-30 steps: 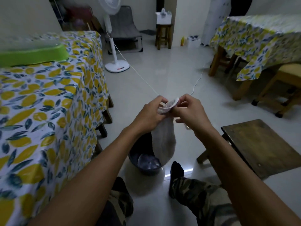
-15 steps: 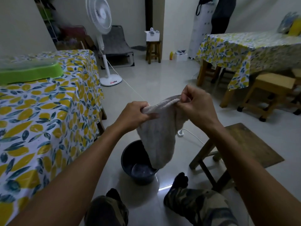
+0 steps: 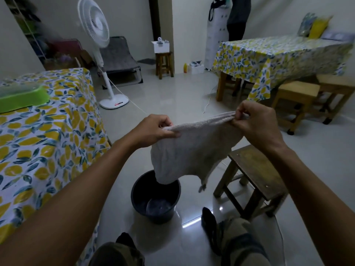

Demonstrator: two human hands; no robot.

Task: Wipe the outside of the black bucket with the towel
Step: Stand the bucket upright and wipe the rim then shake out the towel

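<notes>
Head view: a seated person is holding a pale towel (image 3: 192, 148) stretched above a black bucket (image 3: 155, 196) on the tiled floor, left hand (image 3: 153, 131) and right hand (image 3: 255, 121) apart, each pinching its top edge. The hanging corner is likely risking a dip into the bucket's water. No readable writing is showing anywhere

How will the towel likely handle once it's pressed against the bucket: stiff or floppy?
Probably floppy: the towel sags between the left hand and right hand, its lower edge drooping toward the bucket. It looks light, held by pinches alone. Likely needs bunching to wipe firmly.
</notes>
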